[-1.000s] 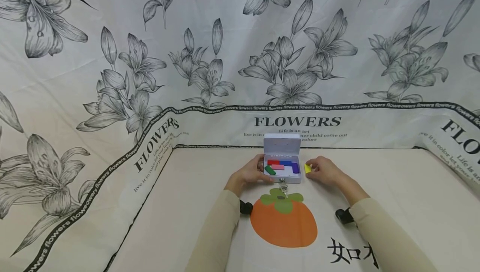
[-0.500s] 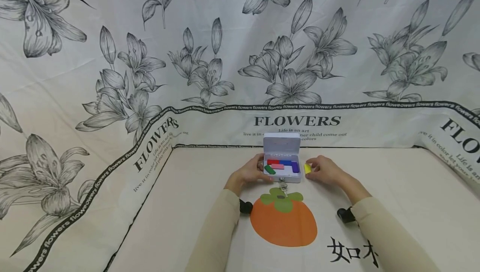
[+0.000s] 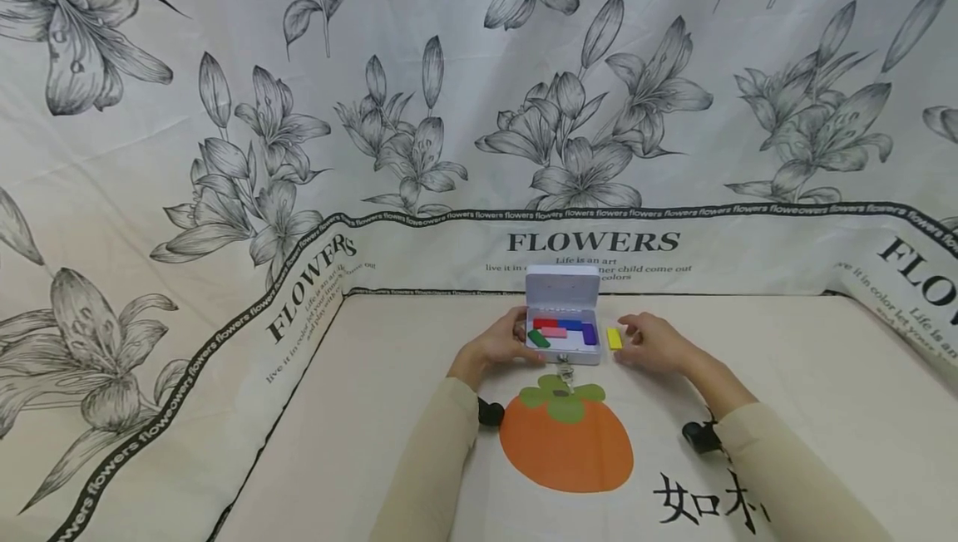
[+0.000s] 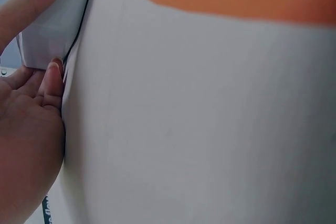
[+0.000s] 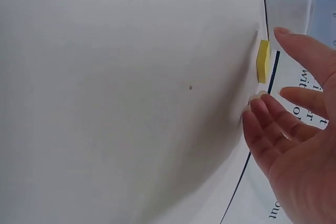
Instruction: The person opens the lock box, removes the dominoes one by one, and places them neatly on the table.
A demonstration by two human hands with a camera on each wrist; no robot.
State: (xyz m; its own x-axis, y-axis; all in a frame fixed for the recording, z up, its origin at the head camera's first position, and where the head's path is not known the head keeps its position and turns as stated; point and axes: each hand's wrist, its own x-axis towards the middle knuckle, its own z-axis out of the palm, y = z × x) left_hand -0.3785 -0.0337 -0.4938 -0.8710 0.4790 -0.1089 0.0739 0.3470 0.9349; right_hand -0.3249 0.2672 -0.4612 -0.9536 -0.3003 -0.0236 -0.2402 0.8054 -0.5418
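Observation:
A small white metal box (image 3: 572, 357) stands with its lid (image 3: 563, 288) up. Inside lie a red block (image 3: 545, 323), a blue block (image 3: 570, 325), a purple block (image 3: 590, 334), a pink block (image 3: 554, 332) and a green block (image 3: 538, 338), the green one tilted at the left. My left hand (image 3: 497, 338) grips the box's left side, thumb along the front; the left wrist view shows the fingers at the box wall (image 4: 50, 30). Right of the box a yellow block (image 3: 614, 338) lies on the tablecloth. Thumb and fingers of my right hand (image 3: 659, 344) are spread beside it, holding nothing.
Keys (image 3: 566, 374) hang from the box's front lock. The pale tablecloth (image 3: 359, 409) carries a printed orange persimmon (image 3: 566, 450) and black characters (image 3: 692, 502). A flower-printed curtain (image 3: 419, 251) rises behind the box.
My right hand has let go of the yellow block and drawn slightly back to the right, its fingers parting. The left hand and the box have stayed in place.

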